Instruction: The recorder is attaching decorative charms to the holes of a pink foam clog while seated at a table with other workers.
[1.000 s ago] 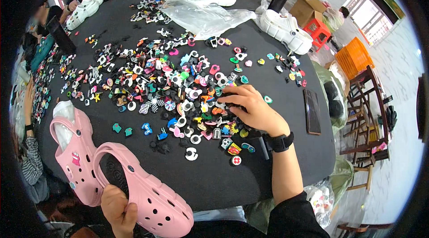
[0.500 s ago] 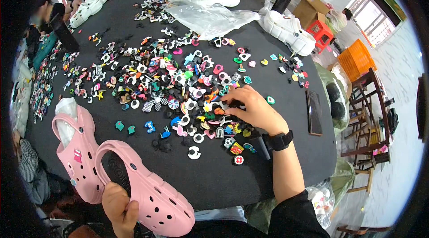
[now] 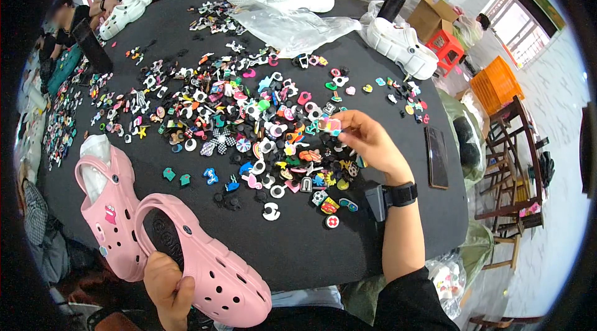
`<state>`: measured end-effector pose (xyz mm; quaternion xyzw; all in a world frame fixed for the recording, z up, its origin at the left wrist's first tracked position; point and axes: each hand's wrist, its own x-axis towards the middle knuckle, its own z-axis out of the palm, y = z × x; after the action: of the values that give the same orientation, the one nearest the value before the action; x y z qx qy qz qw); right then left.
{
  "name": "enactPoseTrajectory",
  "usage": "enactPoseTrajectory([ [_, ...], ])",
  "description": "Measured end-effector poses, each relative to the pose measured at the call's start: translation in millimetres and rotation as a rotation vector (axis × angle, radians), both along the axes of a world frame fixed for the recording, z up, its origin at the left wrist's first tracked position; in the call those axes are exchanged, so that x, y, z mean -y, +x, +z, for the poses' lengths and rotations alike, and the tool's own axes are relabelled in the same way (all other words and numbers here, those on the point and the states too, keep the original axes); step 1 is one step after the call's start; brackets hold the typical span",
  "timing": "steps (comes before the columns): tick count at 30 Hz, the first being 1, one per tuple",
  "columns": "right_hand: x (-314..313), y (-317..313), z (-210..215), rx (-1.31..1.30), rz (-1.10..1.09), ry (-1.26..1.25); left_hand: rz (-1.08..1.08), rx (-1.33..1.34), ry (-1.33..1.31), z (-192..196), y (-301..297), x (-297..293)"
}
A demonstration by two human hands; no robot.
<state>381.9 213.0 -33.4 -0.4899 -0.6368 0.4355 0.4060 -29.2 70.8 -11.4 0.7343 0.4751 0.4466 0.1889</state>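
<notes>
My left hand (image 3: pixel 166 287) grips a pink clog (image 3: pixel 227 278) by its side near the heel opening, at the table's near edge. Beside it on the left stands a second pink clog (image 3: pixel 118 231), with white stuffing inside and a few charms on its upper. My right hand (image 3: pixel 370 141) pinches a small multicoloured shoe charm (image 3: pixel 331 125) between thumb and fingers, just above the pile. Under and left of that hand spreads a large heap of loose shoe charms (image 3: pixel 249 113) in many colours. A dark watch-like band (image 3: pixel 398 195) is on my right wrist.
White clogs (image 3: pixel 401 48) and a clear plastic bag (image 3: pixel 292 29) lie at the far side of the black table (image 3: pixel 298 244). A phone (image 3: pixel 436 157) rests near the right edge. Other people sit across the table, one handling a white clog (image 3: pixel 124 15). Dark cylinders stand at far left and right.
My right hand has lifted out of the heap and moved slightly up and right, a shoe charm now in its fingers. My left hand and the pink clog stay nearly in place.
</notes>
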Motion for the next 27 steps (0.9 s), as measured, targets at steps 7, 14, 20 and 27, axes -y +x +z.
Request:
enactPoseTrajectory([
  [7, -1.8, 44.0, -14.7, 0.484, -0.566, 0.117, -0.03, -0.043, 0.005, -1.9, -2.9, -1.8],
  [14, -4.5, 56.7, -26.9, 0.608, -0.535, 0.128, 0.0, -0.048, 0.018, -4.6, -2.0, -1.8],
  [20, -2.4, 63.6, -23.6, 0.536, -0.619, 0.111, 0.013, -0.028, 0.055, -4.9, 1.3, -2.6],
  [27, 23.4, 68.8, 19.5, 0.434, -0.539, 0.151, -0.052, -0.085, -0.013, -1.8, -6.1, -1.0],
])
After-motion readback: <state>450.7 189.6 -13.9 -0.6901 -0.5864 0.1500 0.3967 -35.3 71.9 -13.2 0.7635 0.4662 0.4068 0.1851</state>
